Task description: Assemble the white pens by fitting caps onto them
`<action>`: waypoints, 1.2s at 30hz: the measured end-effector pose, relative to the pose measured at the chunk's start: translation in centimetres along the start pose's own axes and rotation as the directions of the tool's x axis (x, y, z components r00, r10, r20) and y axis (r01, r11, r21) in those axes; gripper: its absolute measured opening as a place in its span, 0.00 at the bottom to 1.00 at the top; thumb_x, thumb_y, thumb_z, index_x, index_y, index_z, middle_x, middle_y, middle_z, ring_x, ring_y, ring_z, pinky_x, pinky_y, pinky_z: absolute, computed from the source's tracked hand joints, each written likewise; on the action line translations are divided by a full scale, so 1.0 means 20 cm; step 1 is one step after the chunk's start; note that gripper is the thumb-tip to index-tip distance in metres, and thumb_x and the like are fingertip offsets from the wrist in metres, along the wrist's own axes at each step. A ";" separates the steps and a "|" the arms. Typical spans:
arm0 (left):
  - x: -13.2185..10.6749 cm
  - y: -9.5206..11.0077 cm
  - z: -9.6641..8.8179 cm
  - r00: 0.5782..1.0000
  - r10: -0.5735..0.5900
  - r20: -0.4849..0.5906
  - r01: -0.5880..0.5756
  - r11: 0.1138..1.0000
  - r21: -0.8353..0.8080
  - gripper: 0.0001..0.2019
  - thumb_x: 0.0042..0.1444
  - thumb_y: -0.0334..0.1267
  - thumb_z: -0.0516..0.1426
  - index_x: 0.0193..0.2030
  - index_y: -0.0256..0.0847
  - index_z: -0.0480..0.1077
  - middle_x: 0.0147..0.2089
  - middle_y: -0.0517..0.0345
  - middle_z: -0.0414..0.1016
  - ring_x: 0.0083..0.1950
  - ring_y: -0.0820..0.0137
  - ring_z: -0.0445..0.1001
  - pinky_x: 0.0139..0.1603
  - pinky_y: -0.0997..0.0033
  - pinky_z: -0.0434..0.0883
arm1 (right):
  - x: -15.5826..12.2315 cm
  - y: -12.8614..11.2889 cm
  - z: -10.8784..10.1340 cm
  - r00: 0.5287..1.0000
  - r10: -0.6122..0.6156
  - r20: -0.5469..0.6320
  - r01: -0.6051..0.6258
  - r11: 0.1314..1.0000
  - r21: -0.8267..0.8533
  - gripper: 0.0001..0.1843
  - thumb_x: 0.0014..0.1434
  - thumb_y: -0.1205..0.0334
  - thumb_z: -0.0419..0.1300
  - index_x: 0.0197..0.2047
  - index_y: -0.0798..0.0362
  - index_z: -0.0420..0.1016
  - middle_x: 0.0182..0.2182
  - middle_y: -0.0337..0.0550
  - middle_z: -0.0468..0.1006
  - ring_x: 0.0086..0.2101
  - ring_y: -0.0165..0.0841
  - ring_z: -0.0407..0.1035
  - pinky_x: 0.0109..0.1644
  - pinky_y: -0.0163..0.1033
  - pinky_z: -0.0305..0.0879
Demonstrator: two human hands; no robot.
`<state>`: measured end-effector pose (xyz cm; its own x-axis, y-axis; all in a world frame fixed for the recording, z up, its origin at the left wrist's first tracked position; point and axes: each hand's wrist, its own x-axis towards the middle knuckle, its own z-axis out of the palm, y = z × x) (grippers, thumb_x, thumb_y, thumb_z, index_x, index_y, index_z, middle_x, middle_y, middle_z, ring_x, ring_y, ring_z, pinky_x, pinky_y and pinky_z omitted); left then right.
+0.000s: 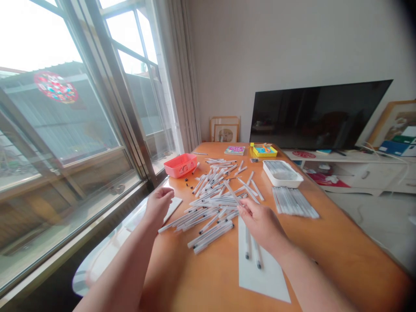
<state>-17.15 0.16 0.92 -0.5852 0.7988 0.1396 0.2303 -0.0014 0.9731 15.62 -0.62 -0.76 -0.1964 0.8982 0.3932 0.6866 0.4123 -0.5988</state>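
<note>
My right hand pinches a white pen near one end, with the other end pointing up and away to the left. Under that hand lies a sheet of white paper, and two pens with black ends rest on it. My left hand is closed above the table's left side, fingers curled together; whatever it may hold is hidden. Between the hands spreads a loose heap of pens, white with dark ends. Beneath my left hand a white pad partly shows.
Behind the heap, a red plastic basket stands at left, small black caps beside it. At right are a white tray of pens and a neat row of pens. A yellow box and a booklet lie farther back.
</note>
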 end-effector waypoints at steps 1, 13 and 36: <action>-0.04 0.01 -0.03 0.987 0.073 0.145 -0.090 0.989 0.117 0.11 0.45 0.41 0.62 0.33 0.38 0.74 0.29 0.58 0.73 0.29 0.70 0.68 0.32 0.70 0.63 | 0.00 0.00 0.00 1.000 -0.001 -0.002 0.001 1.000 0.005 0.17 0.66 0.53 0.52 0.50 0.46 0.78 0.34 0.42 0.82 0.35 0.37 0.75 0.36 0.37 0.65; -0.30 -0.12 -0.14 0.832 0.158 0.532 -0.478 0.690 0.544 0.08 0.46 0.29 0.57 0.32 0.44 0.74 0.36 0.56 0.73 0.34 0.66 0.70 0.35 0.69 0.61 | 0.00 0.02 0.02 1.000 -0.018 -0.017 0.019 0.998 0.058 0.18 0.65 0.51 0.53 0.51 0.48 0.78 0.34 0.43 0.83 0.36 0.39 0.76 0.39 0.38 0.67; -0.22 0.25 0.38 0.883 0.048 0.466 0.275 0.753 -0.598 0.13 0.48 0.37 0.68 0.39 0.37 0.74 0.35 0.55 0.75 0.32 0.76 0.71 0.34 0.75 0.68 | -0.02 -0.09 -0.03 0.993 -0.105 0.057 0.099 0.990 0.099 0.18 0.67 0.52 0.49 0.45 0.49 0.78 0.28 0.40 0.78 0.30 0.36 0.71 0.32 0.35 0.62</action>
<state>-7.42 1.22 3.72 -0.1434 0.9861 0.0843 -0.4523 -0.1411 0.8806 14.93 -1.90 0.59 -0.3072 0.8571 0.4135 0.5910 0.5124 -0.6231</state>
